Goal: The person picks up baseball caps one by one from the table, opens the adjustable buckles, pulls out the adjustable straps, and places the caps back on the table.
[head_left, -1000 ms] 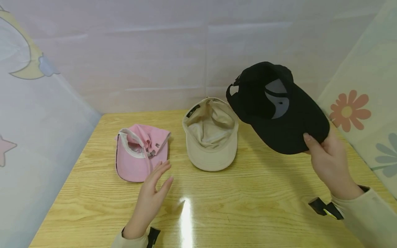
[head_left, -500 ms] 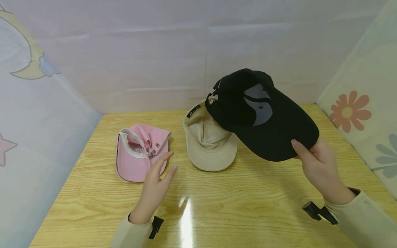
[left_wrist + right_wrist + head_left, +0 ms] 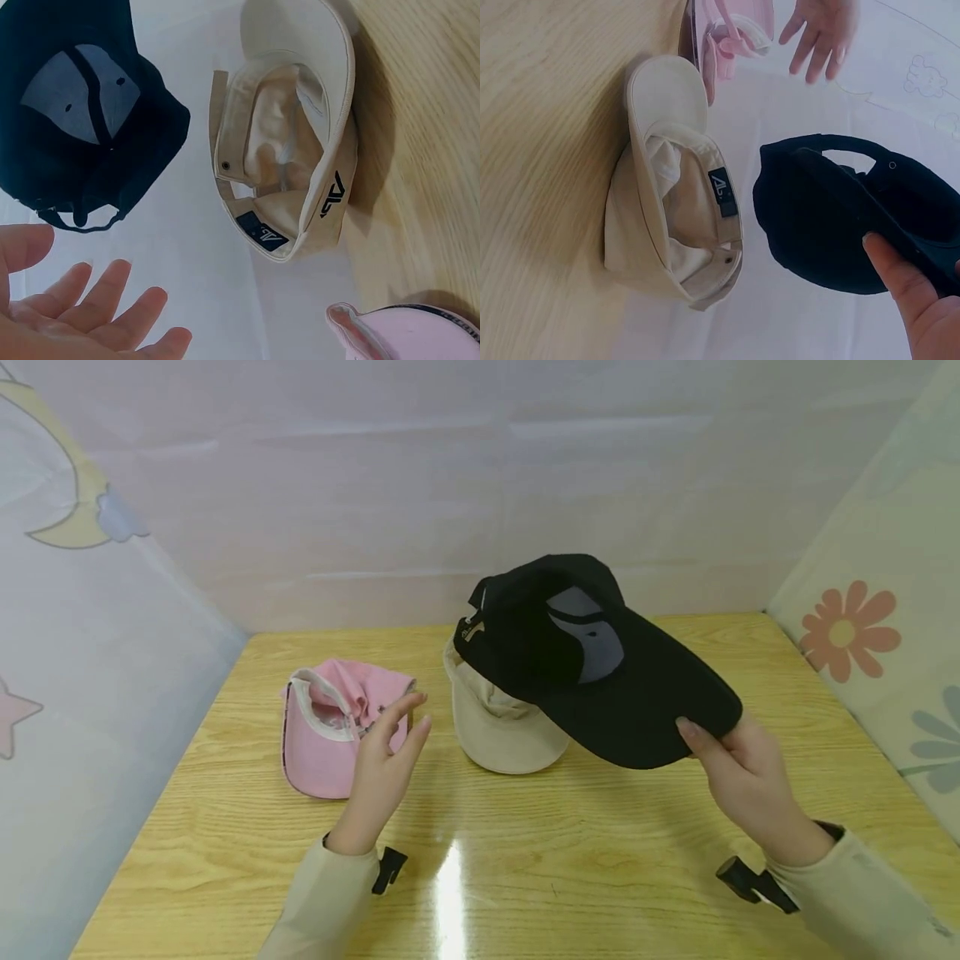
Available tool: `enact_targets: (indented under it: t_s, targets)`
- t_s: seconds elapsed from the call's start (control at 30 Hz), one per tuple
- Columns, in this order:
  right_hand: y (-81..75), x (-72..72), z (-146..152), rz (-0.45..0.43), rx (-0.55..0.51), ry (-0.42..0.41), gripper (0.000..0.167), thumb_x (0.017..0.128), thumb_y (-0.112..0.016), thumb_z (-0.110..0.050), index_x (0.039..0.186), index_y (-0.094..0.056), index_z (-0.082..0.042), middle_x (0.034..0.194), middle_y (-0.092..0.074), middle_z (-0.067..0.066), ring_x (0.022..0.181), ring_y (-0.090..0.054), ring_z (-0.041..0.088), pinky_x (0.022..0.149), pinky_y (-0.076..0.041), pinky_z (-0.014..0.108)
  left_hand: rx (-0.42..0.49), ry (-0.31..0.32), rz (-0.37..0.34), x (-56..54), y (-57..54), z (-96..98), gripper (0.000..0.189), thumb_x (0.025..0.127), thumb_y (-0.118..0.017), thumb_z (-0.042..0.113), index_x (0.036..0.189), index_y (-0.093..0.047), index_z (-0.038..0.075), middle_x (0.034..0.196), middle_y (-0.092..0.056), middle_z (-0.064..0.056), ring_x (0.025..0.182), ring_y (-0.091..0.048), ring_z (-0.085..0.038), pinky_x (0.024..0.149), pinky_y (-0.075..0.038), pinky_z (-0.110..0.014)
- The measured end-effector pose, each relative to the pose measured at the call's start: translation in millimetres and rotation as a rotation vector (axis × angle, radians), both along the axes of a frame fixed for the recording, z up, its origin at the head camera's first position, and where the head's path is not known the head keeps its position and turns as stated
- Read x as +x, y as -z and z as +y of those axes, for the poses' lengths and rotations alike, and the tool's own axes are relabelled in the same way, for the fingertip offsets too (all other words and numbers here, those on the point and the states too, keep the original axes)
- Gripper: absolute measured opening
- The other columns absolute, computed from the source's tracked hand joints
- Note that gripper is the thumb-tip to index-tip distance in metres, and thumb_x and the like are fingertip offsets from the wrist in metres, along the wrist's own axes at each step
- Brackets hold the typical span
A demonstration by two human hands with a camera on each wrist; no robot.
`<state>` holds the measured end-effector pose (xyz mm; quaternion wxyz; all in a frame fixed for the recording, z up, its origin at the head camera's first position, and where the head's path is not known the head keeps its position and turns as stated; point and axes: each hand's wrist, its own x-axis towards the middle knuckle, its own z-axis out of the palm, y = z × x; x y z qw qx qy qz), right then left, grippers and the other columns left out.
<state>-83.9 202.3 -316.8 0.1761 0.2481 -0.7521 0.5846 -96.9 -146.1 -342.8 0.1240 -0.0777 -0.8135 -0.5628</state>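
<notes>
Nearest me in the head feed are beige sleeves. The left hand hangs beside the pink cap, partly covering it; my left wrist feed shows its fingers slightly spread and holding nothing. The right hand pinches the curved brim of the black cap, thumb on top; its other fingers are mostly hidden by the brim. The smooth black cap hangs in the air, overlapping the soft, creased beige cap, yet both wrist feeds show them apart. Only the left wrist feed gives me the dark lettering outside the beige cap; it cuts off the pink one. Beneath lies a glossy wood-grain table, then a wrinkled pale backdrop.
</notes>
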Motion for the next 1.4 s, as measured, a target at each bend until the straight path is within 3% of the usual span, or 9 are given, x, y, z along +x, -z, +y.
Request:
enact_targets:
  t_s: [0.2, 0.5, 0.73, 0.93, 1.03, 1.17, 1.3, 1.4]
  targets:
    - [3.4, 3.2, -4.6, 0.030, 0.074, 0.029, 0.054, 0.089, -0.044, 0.025, 0.136, -0.052, 0.000, 0.127, -0.061, -0.007, 0.109, -0.060, 0.002, 0.085, -0.047, 0.012, 0.044, -0.008, 0.007, -6.4, -6.8, 4.7, 0.041, 0.099, -0.056, 0.012, 0.135, -0.049, -0.006, 0.139, -0.051, -0.019, 0.132, -0.043, -0.030, 0.110, -0.030, -0.048]
    - [12.3, 2.0, -7.8, 0.110, 0.087, -0.049, 0.056, 0.085, -0.044, 0.028, 0.135, -0.052, 0.004, 0.132, -0.058, -0.004, 0.118, -0.056, 0.005, 0.093, -0.043, 0.014, 0.129, 0.000, 0.053, -16.0, -17.6, 7.4, 0.041, 0.099, -0.055, 0.007, 0.136, -0.047, -0.009, 0.140, -0.049, -0.022, 0.131, -0.044, -0.032, 0.110, -0.032, -0.046]
    - [18.8, 2.9, -10.0, 0.141, 0.074, -0.070, 0.050, 0.089, -0.049, 0.021, 0.132, -0.058, -0.004, 0.129, -0.061, -0.005, 0.116, -0.057, 0.005, 0.093, -0.043, 0.014, 0.114, 0.008, 0.072, -19.6, -20.9, 8.2, 0.030, 0.097, -0.057, 0.004, 0.123, -0.058, -0.010, 0.123, -0.060, -0.023, 0.115, -0.056, -0.031, 0.098, -0.044, -0.045]
    - [23.5, 3.9, -10.9, 0.119, 0.111, -0.044, 0.056, 0.084, -0.050, 0.026, 0.130, -0.059, -0.005, 0.127, -0.061, -0.008, 0.115, -0.057, 0.004, 0.092, -0.043, 0.013, 0.125, 0.076, -0.017, -14.7, -26.0, 7.3, 0.028, 0.092, -0.064, 0.007, 0.117, -0.064, -0.004, 0.116, -0.064, -0.014, 0.094, -0.056, -0.023, 0.079, -0.045, -0.025]
    - [26.2, 3.5, -11.0, 0.111, 0.127, -0.041, 0.061, 0.080, -0.048, 0.031, 0.129, -0.058, -0.002, 0.127, -0.060, -0.008, 0.115, -0.056, 0.003, 0.092, -0.043, 0.014, 0.170, 0.118, -0.047, -11.8, -29.5, 7.8, 0.028, 0.091, -0.063, 0.007, 0.116, -0.064, -0.006, 0.115, -0.062, -0.014, 0.091, -0.053, -0.020, 0.077, -0.044, -0.024]
    - [29.0, 2.1, -11.1, 0.118, 0.102, -0.079, 0.059, 0.081, -0.046, 0.030, 0.131, -0.057, -0.001, 0.129, -0.060, -0.006, 0.117, -0.056, 0.005, 0.093, -0.043, 0.015, 0.212, 0.137, -0.106, -7.7, -37.2, 8.9, 0.030, 0.098, -0.054, 0.014, 0.114, -0.064, -0.009, 0.117, -0.062, -0.017, 0.104, -0.055, -0.021, 0.092, -0.043, -0.031]
    - [32.4, 2.5, -11.1, 0.148, 0.102, -0.071, 0.050, 0.089, -0.048, 0.022, 0.129, -0.058, -0.006, 0.124, -0.060, -0.008, 0.113, -0.057, 0.005, 0.092, -0.043, 0.014, 0.195, 0.124, -0.220, -5.9, -44.2, 9.0, 0.048, 0.105, -0.040, 0.031, 0.112, -0.065, -0.009, 0.118, -0.064, -0.018, 0.115, -0.054, -0.023, 0.104, -0.036, -0.039]
    - [36.6, 1.6, -11.5, 0.181, 0.077, -0.077, 0.039, 0.093, -0.050, 0.014, 0.126, -0.060, -0.004, 0.121, -0.059, -0.007, 0.110, -0.057, 0.005, 0.091, -0.042, 0.013, 0.215, 0.189, -0.311, -5.0, -47.8, 8.6, 0.058, 0.105, -0.036, 0.042, 0.115, -0.066, -0.007, 0.124, -0.063, -0.014, 0.126, -0.047, -0.022, 0.109, -0.028, -0.042]
